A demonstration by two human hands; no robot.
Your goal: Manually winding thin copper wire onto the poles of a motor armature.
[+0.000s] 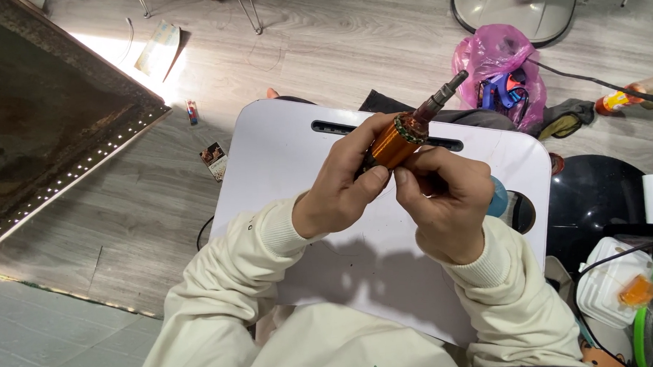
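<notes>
Resting between both hands' fingers [381, 176]: rotor [397, 139]

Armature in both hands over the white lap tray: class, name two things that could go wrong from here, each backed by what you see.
1. The armature is held in the air by the left hand and right hand alone, above the tray; a slip could drop it and perhaps bend the shaft.
2. Fingertips press on the copper part; its surface might get scratched.
</notes>
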